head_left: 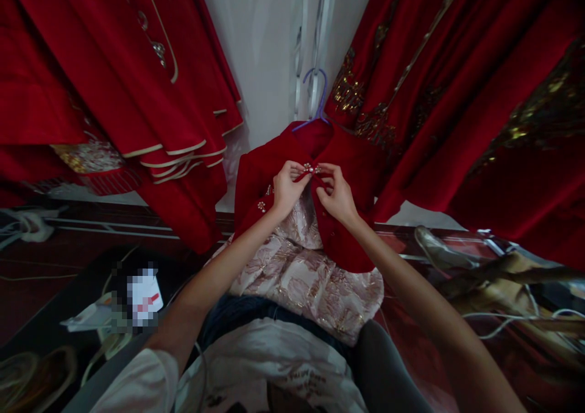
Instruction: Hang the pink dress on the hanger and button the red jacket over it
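A small red jacket (256, 163) hangs in front of me on a purple hanger (322, 96), over a pale pink brocade skirt or dress (301, 273) with a shiny floral pattern. At the collar, my left hand (289, 187) pinches the jacket's front edge beside a jewelled, flower-like fastener (311, 169). My right hand (337, 192) pinches the opposite edge, its fingertips at the fastener's other side. Lower on the left front panel sits another jewelled ornament (261, 206). Below the collar the two front edges lie apart, showing the brocade.
Red garments with pale trim (178, 96) hang at left, and red garments with gold sequins (425, 96) at right. A white panel (265, 47) stands behind. On a dark surface at lower left lie a blurred-out white item (148, 297) and cables. Clutter with a white cord (498, 318) lies at right.
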`<state>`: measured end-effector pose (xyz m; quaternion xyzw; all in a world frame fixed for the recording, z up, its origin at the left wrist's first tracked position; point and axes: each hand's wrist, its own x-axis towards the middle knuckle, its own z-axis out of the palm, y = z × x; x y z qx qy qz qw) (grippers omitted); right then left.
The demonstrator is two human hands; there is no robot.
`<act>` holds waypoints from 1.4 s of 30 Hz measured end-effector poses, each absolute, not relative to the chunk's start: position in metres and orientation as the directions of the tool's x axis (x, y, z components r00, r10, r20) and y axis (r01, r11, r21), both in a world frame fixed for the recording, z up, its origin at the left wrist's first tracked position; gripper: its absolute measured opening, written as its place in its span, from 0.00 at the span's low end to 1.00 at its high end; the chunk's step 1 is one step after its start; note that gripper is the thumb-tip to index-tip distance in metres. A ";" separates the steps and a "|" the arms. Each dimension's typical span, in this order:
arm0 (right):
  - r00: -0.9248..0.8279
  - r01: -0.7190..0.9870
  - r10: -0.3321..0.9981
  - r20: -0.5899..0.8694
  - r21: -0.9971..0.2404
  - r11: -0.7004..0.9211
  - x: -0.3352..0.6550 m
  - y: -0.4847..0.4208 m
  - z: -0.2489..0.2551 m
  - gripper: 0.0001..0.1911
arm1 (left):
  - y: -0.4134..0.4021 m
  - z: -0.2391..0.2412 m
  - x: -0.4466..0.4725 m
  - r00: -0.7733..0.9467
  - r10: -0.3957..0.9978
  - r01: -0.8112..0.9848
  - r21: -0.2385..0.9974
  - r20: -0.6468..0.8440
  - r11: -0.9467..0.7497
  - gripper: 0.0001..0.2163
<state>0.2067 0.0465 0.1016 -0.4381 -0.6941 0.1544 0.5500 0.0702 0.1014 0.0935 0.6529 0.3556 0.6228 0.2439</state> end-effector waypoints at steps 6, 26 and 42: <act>-0.054 0.509 0.758 0.650 -0.635 0.581 0.209 0.046 0.103 0.28 | 0.105 0.106 0.062 0.232 0.728 0.206 0.699 0.645 -0.685 0.07; 0.030 0.424 0.749 0.662 -0.687 0.590 0.216 0.067 0.111 0.13 | 0.109 0.115 0.064 0.269 0.730 0.363 0.636 0.628 -0.681 0.07; 0.022 0.318 0.826 0.563 -0.787 0.529 0.225 0.072 0.122 0.15 | 0.108 0.117 0.057 0.352 0.694 0.413 0.561 0.628 -0.718 0.05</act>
